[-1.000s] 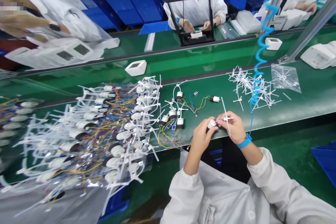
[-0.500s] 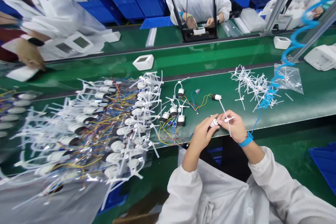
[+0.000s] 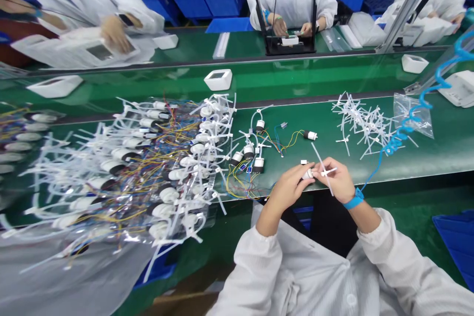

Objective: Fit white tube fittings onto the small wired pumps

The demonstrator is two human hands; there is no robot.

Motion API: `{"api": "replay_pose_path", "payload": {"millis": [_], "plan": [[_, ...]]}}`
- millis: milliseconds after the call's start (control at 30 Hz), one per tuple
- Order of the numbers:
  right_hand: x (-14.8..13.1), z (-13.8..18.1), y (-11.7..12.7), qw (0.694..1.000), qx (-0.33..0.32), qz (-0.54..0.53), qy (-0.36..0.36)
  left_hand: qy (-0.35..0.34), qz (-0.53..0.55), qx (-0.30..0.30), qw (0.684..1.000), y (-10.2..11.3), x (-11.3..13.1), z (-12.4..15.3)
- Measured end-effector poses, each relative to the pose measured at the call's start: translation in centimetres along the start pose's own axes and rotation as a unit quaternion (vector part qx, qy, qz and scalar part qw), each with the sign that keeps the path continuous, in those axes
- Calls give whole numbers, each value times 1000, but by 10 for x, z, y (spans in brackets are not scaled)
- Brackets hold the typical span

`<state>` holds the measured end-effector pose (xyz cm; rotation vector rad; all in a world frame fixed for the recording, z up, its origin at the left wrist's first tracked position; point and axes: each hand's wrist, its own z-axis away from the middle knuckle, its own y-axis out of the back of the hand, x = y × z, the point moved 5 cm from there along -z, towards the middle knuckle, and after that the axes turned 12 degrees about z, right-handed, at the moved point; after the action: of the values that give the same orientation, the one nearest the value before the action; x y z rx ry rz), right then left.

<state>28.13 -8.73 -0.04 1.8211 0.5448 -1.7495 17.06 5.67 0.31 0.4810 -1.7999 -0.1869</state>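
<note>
White cylinder [image 3: 308, 174] is by near table edge [image 3: 388, 175], left hand [image 3: 291, 187] curled around it. Right hand [image 3: 339, 181] pinches white cross piece [image 3: 325, 173] just beside, 3 o'clock. Wired cylinders [image 3: 258, 164] at 10 o'clock; cross-piece pile [image 3: 365, 123] toward 1:30.

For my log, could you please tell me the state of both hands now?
Left hand: closed, holding a small white part.
Right hand: closed, holding a white cross-shaped piece.
</note>
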Motion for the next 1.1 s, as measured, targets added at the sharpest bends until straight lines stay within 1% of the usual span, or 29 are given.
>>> {"api": "replay_pose_path", "payload": {"millis": [133,333,500,600,800,1100], "plan": [[0,3,5,999,-13,44,5,-6,-17,-13,1000,-1,3,-2],[-5,7,11,997,-2,71,24,2,-12,-25,1000,-1,5,-3],[-16,7,12,988,3,119,100,14,-3,-18,1000,0,8,-3],[-20,6,10,982,-9,149,116,17,-7,-24,1000,-1,7,-3],[-18,4,10,983,-38,140,108,2,-20,-31,999,-2,2,-1],[-14,2,11,985,-46,111,120,0,-21,-42,999,-1,1,-1]]}}
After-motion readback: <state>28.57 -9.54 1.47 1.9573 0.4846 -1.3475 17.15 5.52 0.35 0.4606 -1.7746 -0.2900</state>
